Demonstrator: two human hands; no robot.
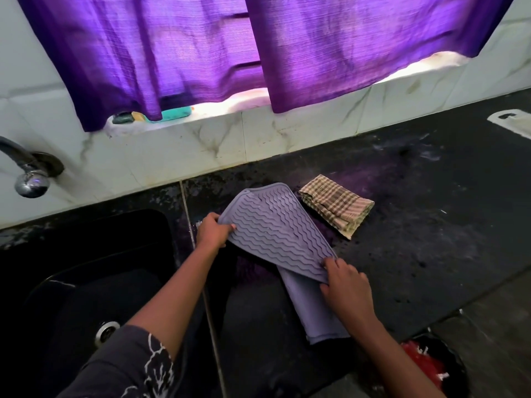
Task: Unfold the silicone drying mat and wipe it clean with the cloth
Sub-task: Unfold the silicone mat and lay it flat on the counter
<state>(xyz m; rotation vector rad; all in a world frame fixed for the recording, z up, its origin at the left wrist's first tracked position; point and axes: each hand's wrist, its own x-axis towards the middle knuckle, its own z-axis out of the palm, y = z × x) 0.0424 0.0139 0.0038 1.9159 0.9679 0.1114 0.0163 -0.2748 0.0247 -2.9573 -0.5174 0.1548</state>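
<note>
Mat (275,225) lies half folded on the desk (416,254), long axis running 11 to 5 o'clock, your left hand (214,232) gripping its 9 o'clock edge, your right hand (346,282) pinching the flap's 5 o'clock corner in curled fingers (334,265), folded cloth (336,209) just beside at 1 o'clock.

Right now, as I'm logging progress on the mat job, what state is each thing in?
silicone drying mat: partly unfolded, ribbed flap lifted, lower part folded on the counter.
cloth: folded, lying untouched beside the mat.
left hand: grips the mat's left edge.
right hand: holds the mat's near edge.
tap: no water running.
curtain: drawn across the window.
</note>
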